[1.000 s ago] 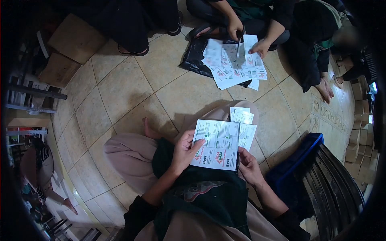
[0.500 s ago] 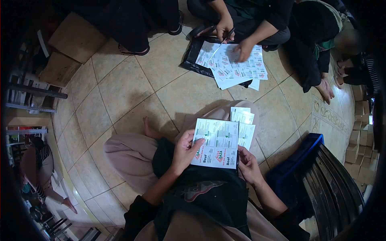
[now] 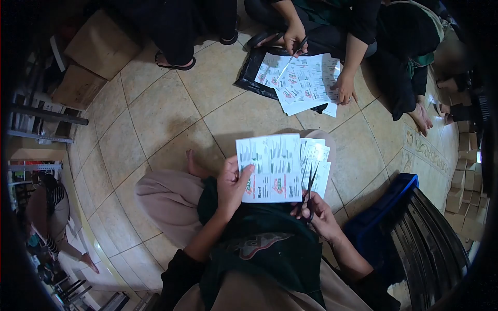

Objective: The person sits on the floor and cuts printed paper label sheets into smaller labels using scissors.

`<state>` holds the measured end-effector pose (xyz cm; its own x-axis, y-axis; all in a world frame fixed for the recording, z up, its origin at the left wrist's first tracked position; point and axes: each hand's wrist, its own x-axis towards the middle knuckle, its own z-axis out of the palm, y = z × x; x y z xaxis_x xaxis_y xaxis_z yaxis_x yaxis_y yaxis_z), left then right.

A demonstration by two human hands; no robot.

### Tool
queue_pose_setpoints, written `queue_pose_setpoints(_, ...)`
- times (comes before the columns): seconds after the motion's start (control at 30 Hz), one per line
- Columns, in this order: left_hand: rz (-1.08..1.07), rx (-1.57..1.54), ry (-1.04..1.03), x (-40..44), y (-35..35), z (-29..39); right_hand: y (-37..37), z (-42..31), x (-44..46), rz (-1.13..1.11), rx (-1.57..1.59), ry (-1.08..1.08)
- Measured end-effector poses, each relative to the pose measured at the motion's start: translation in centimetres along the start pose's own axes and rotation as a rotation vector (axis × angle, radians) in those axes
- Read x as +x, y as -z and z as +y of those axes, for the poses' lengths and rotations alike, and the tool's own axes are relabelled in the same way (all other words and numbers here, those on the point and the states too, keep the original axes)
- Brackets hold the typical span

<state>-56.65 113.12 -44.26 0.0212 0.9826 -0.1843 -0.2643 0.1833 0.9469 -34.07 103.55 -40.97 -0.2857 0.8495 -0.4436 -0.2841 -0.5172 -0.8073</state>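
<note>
Beef label sheet: held above the lap, print facing up.
Left grip: the left hand is closed on the sheet's left edge, thumb in front.
Right grip: the right hand is closed around the scissors, blades pointing away from the body.
Good handling: probably best to hold the sheet taut, aligning blades with printed borders, clear of left fingertips and the loose printed papers behind.

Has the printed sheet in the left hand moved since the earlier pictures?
Yes: judged against the floor tiles, the printed sheet has shifted left and toward the top of the picture.
</note>
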Motion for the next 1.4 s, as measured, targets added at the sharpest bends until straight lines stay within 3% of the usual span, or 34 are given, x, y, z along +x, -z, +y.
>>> queue_pose_setpoints(0.13, 0.083, 0.029, -0.169, 1.7, -0.4, 1.7, -1.6, 0.0, -0.1, -0.221, -0.022, 0.004)
queue_pose_setpoints(0.27, 0.118, 0.010, -0.209, 2.3, -1.2, 2.9, -3.3, -0.3, 0.5, -0.299, -0.109, -0.041)
queue_pose_setpoints(0.53, 0.122, 0.030, -0.296, 2.4, -0.9, 2.8, -5.1, -2.0, 2.4, -0.279, -0.131, 0.002)
queue_pose_setpoints(1.4, 0.134, 0.025, -0.296, 2.5, -0.3, 2.6, -5.6, -2.5, 3.1, -0.228, -0.153, -0.040)
